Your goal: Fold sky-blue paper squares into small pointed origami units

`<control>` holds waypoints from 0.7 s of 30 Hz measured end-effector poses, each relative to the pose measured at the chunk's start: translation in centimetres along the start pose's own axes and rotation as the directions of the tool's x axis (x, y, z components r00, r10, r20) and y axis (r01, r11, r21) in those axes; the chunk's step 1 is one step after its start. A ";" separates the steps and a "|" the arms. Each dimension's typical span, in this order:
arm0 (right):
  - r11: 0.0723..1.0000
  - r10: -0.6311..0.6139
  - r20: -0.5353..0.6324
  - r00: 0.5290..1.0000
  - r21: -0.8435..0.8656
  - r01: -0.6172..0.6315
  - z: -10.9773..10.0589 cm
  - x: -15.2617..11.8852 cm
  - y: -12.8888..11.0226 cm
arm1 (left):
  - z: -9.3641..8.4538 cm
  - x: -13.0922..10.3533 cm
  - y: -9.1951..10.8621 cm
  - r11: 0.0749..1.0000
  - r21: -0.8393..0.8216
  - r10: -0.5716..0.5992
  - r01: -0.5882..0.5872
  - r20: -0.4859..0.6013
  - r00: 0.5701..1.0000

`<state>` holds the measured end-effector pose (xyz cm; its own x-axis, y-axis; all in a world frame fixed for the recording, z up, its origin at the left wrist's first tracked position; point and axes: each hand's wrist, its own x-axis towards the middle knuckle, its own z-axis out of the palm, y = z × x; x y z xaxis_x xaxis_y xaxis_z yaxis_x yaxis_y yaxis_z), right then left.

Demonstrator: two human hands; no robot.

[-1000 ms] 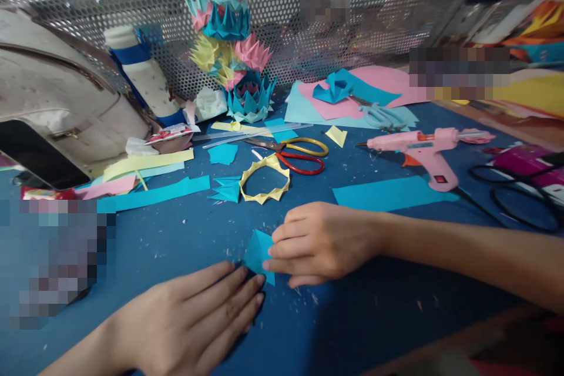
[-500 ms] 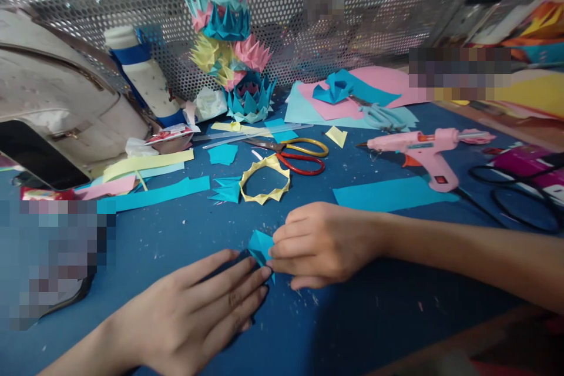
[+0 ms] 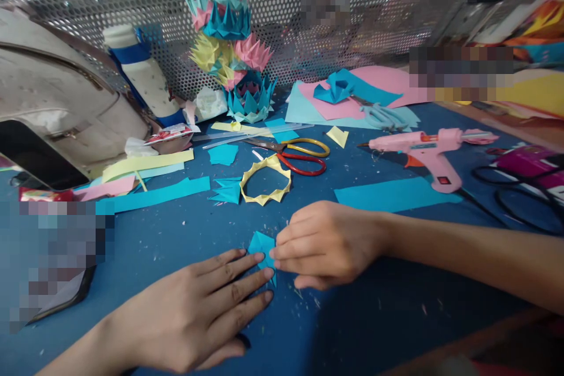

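A small folded piece of blue paper lies flat on the blue table, between my two hands. My left hand is spread palm down, and its fingertips rest on the paper's lower left part. My right hand has its fingers pressed together, and their tips touch the paper's right edge. Whether the right fingers pinch the paper is hidden beneath them. Just beyond lie a yellow folded paper ring and a spiky blue folded piece.
Scissors with yellow and red handles lie beyond the ring. A pink glue gun rests at the right by a blue strip. Behind stand a folded-paper tower and a bottle. A phone leans at left.
My left fingers have spread apart and moved slightly onto the blue paper. My right hand has shifted a little to the right. More of the paper shows.
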<state>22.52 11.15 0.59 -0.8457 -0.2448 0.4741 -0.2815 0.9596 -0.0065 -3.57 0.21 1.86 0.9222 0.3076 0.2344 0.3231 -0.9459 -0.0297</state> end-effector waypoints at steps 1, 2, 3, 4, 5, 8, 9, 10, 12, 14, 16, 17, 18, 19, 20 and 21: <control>1.000 0.003 0.007 1.000 -0.001 -0.003 0.0 0.0 0.0 | 0.0 0.0 -0.1 1.000 -0.016 -0.002 0.002 0.005 1.000; 1.000 0.005 0.015 1.000 -0.002 -0.005 0.0 0.0 0.0 | -0.1 -0.1 -0.2 1.000 -0.027 -0.003 0.003 0.013 1.000; 1.000 0.008 0.022 1.000 -0.004 -0.008 -0.1 0.0 0.0 | -0.1 -0.1 -0.2 0.999 -0.035 -0.002 0.003 0.023 1.000; 1.000 0.012 0.031 0.999 -0.006 -0.012 -0.1 -0.1 -0.1 | -0.1 -0.2 -0.2 0.999 -0.038 -0.001 0.002 0.034 0.999; 1.000 0.014 0.037 0.999 -0.007 -0.014 -0.1 -0.1 -0.1 | -0.1 -0.2 -0.2 0.999 -0.036 0.002 0.000 0.048 0.999; 1.000 0.022 0.054 0.998 0.001 -0.022 -0.2 0.0 -0.1 | 0.0 -0.2 0.1 1.000 -0.007 0.007 -0.006 0.101 0.995; 1.000 0.024 0.061 0.998 0.007 -0.025 -0.2 0.0 -0.1 | 0.0 -0.2 0.2 1.000 0.008 0.006 -0.007 0.117 0.993; 1.000 0.026 0.070 0.997 0.013 -0.027 -0.2 0.0 0.0 | 0.0 -0.1 0.3 1.000 0.026 0.002 -0.006 0.129 0.992; 0.999 0.026 0.087 0.996 0.019 -0.028 -0.2 0.1 0.0 | 0.0 0.0 0.6 0.998 0.058 -0.010 0.002 0.136 0.991; 0.999 0.029 0.103 0.994 0.014 -0.031 -0.2 0.1 0.0 | 0.1 0.0 0.8 0.997 0.078 -0.020 0.010 0.130 0.991; 0.999 0.033 0.120 0.992 0.003 -0.033 -0.3 0.0 0.0 | 0.1 0.0 0.9 0.996 0.084 -0.028 0.018 0.125 0.992; 0.999 0.033 0.128 0.991 -0.001 -0.034 -0.3 0.0 0.0 | 0.1 0.0 0.9 0.996 0.088 -0.034 0.023 0.125 0.992; 0.999 0.034 0.136 0.990 -0.004 -0.033 -0.3 0.0 0.0 | 0.1 0.0 0.9 0.995 0.092 -0.041 0.030 0.125 0.991; 0.999 0.032 0.142 0.989 -0.006 -0.032 -0.3 0.0 0.0 | 0.2 0.1 1.0 0.995 0.096 -0.051 0.038 0.126 0.991; 1.000 0.030 0.146 0.989 -0.006 -0.030 -0.3 0.0 0.0 | 0.2 0.1 1.1 0.994 0.101 -0.060 0.047 0.129 0.990; 1.000 0.030 0.146 0.989 -0.006 -0.029 -0.3 0.0 0.0 | 0.2 0.2 1.2 0.992 0.110 -0.070 0.056 0.131 0.989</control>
<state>22.66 11.23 0.88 -0.9108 -0.2341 0.3400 -0.2543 0.9670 -0.0153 -2.99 -0.83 1.68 0.9172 0.3840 0.1062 0.3953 -0.9102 -0.1235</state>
